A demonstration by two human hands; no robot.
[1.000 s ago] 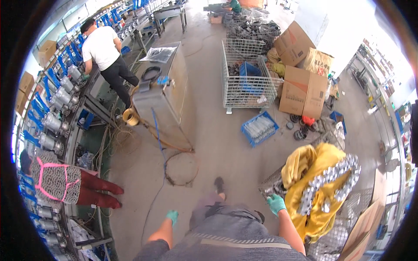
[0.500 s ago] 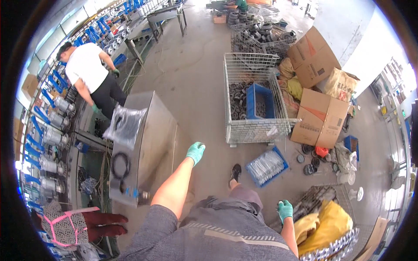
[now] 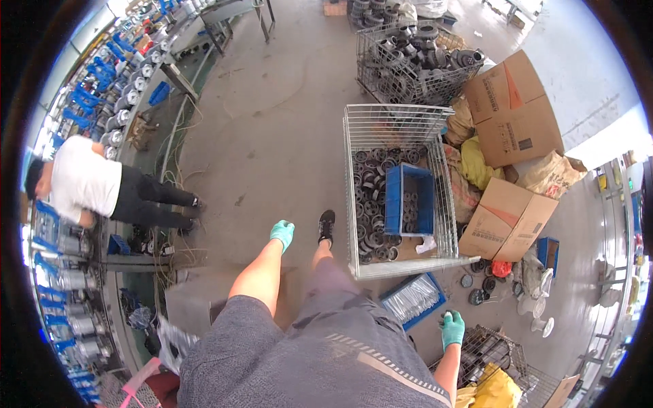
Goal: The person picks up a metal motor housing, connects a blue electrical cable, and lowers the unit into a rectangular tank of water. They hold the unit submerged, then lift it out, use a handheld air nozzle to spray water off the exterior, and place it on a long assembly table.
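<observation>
My left hand (image 3: pixel 282 234), in a light green glove, hangs in front of me over the grey floor, to the left of my shoe (image 3: pixel 327 224). Its fingers are curled together and no object shows in them. On my right side, my right hand (image 3: pixel 451 329), gloved alike, is low with its fingers bent inward; it looks closed and nothing is seen in it. Nearest to it are a blue tray (image 3: pixel 439 291) of clear-wrapped pieces and a wire basket (image 3: pixel 502 347) with a yellow sack (image 3: pixel 500 387). Neither hand touches anything.
Ahead on the right stands a wire cage (image 3: pixel 350 183) of metal rings with a blue bin (image 3: pixel 394 197) inside. Beyond it is another wire basket (image 3: pixel 367 64) of dark parts. Cardboard boxes (image 3: pixel 510 211) lie beside sacks. At left, a person (image 3: pixel 88 180) stands by a workbench (image 3: pixel 143 258).
I have moved forward: the wire cage is nearer, and the metal cabinet at left has slid back to the lower edge. My other foot shows less. Both hands remain empty-looking.
</observation>
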